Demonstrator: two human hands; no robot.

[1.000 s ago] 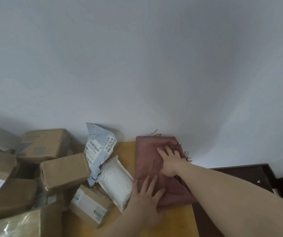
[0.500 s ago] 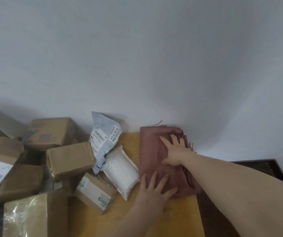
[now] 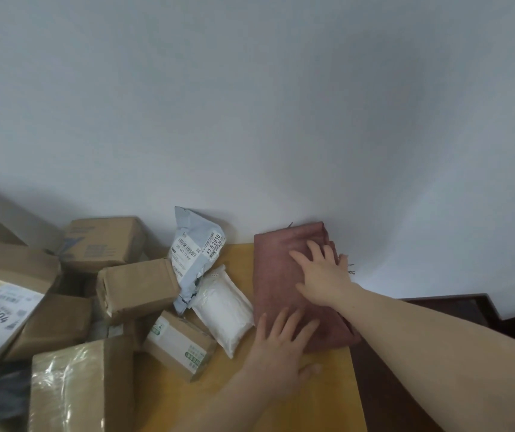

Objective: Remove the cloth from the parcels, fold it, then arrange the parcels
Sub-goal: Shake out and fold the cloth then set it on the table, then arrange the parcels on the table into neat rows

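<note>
The cloth (image 3: pixel 284 275) was soft, dull red and folded into a thick rectangle with a few loose threads at its far edge. It lay on the yellow wooden table (image 3: pixel 327 397), at the table's far right corner against the white wall (image 3: pixel 281 104). The right hand (image 3: pixel 323 277) lay flat on top of the cloth, fingers straight and spread, pointing toward the wall, gripping nothing. The left hand (image 3: pixel 284 347) was flat too; its spread fingers pressed on the near edge of the cloth and its thumb rested on the table. Just left of the cloth lay a puffy white plastic packet (image 3: pixel 223 310), almost touching it. Further left of the cloth were a crinkly grey mail bag (image 3: pixel 195 254) with barcode labels and a pile of 6 or so brown cardboard parcels (image 3: pixel 137 288), some wrapped in shiny tape.
</note>
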